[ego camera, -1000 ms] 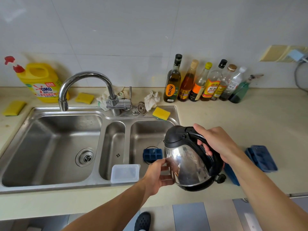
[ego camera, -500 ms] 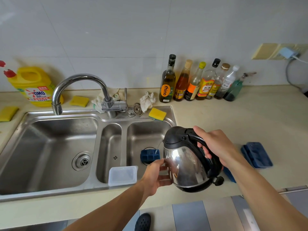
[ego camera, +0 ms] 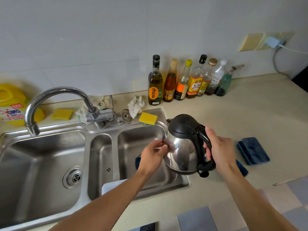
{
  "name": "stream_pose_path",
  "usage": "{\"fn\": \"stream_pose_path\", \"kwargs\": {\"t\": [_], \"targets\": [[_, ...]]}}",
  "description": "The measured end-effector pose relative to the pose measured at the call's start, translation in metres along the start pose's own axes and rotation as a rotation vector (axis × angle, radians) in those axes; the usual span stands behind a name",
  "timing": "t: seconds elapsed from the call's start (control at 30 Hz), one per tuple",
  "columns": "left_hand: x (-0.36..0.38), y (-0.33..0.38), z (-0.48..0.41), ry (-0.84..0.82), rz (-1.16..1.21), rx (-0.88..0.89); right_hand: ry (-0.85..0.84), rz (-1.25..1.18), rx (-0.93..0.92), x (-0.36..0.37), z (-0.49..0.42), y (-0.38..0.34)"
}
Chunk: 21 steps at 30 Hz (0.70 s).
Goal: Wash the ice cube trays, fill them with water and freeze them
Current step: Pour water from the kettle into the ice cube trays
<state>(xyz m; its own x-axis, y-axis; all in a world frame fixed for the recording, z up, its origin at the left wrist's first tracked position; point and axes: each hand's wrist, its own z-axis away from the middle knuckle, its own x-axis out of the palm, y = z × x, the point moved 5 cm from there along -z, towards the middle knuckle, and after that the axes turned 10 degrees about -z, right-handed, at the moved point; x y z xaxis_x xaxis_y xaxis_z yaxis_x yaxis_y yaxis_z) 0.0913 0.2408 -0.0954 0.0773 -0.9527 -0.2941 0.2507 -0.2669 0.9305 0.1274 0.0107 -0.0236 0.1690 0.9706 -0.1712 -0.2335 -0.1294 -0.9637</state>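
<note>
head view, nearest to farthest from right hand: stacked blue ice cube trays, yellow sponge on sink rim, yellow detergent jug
1. stacked blue ice cube trays, counter, beside right hand
2. yellow sponge, back rim of steel sink
3. yellow detergent jug, far left

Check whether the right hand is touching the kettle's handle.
Touching. The head view shows the right hand with its fingers curled round the black handle of the kettle, thumb lying along its top.
</note>
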Motion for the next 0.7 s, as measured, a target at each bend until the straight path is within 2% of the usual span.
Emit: {"fn": "stream_pose_path", "kwargs": {"t": [0.13, 0.33, 0.7], "targets": [[0.017, 0.027, -0.028, -0.118, -0.180, 0.126, 0.040, -0.063, 0.007, -0.005, -0.021, 0.009], [0.050, 0.043, -0.097, -0.238, -0.358, 0.065, 0.077, -0.091, 0.004, -0.010, -0.054, 0.020], [0.084, 0.050, -0.171, -0.166, -0.408, 0.015, 0.045, -0.002, 0.035, -0.017, -0.113, 0.024]]}}
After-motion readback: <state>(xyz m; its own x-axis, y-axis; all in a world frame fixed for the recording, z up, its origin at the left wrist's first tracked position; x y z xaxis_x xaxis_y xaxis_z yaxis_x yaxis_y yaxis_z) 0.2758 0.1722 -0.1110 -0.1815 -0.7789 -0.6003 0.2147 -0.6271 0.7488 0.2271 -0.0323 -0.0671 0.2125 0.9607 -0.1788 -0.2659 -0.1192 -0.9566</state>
